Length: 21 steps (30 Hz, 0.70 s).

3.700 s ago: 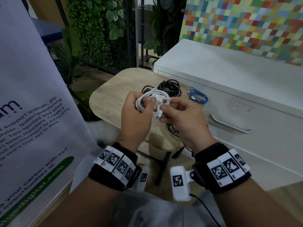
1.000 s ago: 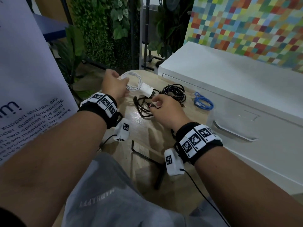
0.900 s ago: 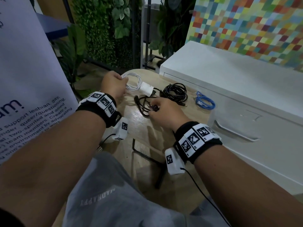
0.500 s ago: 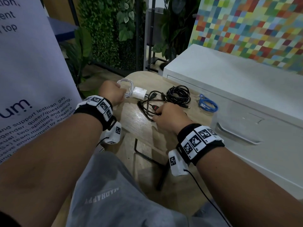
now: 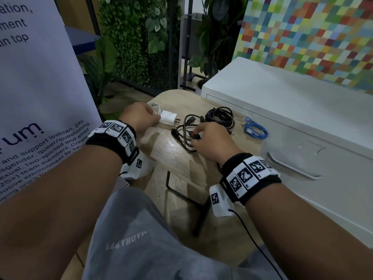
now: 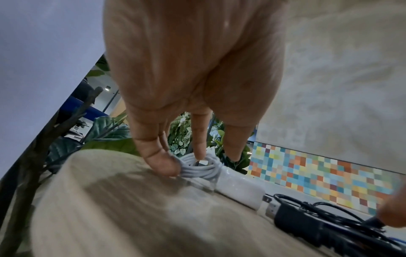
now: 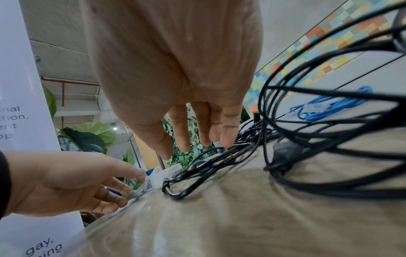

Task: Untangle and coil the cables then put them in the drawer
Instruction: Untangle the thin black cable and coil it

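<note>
The left hand [image 5: 139, 116] rests at the far left edge of the desk [image 5: 171, 154]. Its fingers [image 6: 161, 161] are extended, with the tips touching the coiled white cable [image 6: 199, 167]; they are not closed around it. The coil lies flat on the desk, joined to the white charger [image 5: 168, 120], which lies just to its right with the plug prongs pointing toward the black cables [image 5: 219, 118].

The right hand [image 5: 212, 142] sits over the near part of the black cables. In the head view, thumb and forefinger appear to pinch a black lead next to a red-marked plug [image 5: 194, 134]; in the right wrist view the fingers [image 7: 226, 132] reach down among the black strands. The black cables remain a loose tangle at mid-desk.

The blue cable [image 5: 255, 131] lies bundled at the right edge of the desk, just beside the white cabinet [image 5: 302, 110]. The drawer [image 5: 323, 164] in the cabinet front is closed.
</note>
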Each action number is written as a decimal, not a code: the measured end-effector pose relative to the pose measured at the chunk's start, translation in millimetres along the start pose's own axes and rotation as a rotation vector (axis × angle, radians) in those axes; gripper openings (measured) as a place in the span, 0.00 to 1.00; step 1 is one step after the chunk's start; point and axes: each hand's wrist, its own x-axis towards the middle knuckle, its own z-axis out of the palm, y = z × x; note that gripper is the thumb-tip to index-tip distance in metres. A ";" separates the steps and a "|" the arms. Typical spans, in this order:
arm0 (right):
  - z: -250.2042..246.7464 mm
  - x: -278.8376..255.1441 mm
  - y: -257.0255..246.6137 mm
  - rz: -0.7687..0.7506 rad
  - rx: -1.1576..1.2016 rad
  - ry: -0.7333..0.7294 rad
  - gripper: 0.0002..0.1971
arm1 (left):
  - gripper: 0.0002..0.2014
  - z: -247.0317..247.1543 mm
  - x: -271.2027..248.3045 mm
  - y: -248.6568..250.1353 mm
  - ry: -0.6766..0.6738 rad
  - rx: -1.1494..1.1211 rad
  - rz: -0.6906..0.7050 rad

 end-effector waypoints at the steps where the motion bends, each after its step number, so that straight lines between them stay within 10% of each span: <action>1: -0.9 -0.6 -0.7 -0.014 0.004 0.008 0.12 | 0.16 -0.4 -3.8 2.0 0.009 -0.006 0.009; 9: -59.6 -24.1 13.0 -0.056 -0.011 0.121 0.11 | 0.10 2.9 -61.6 41.1 0.039 -0.066 0.223; 21: -53.9 -74.3 86.3 0.178 -0.063 -0.120 0.32 | 0.12 66.5 -144.9 76.3 -0.450 -0.299 0.344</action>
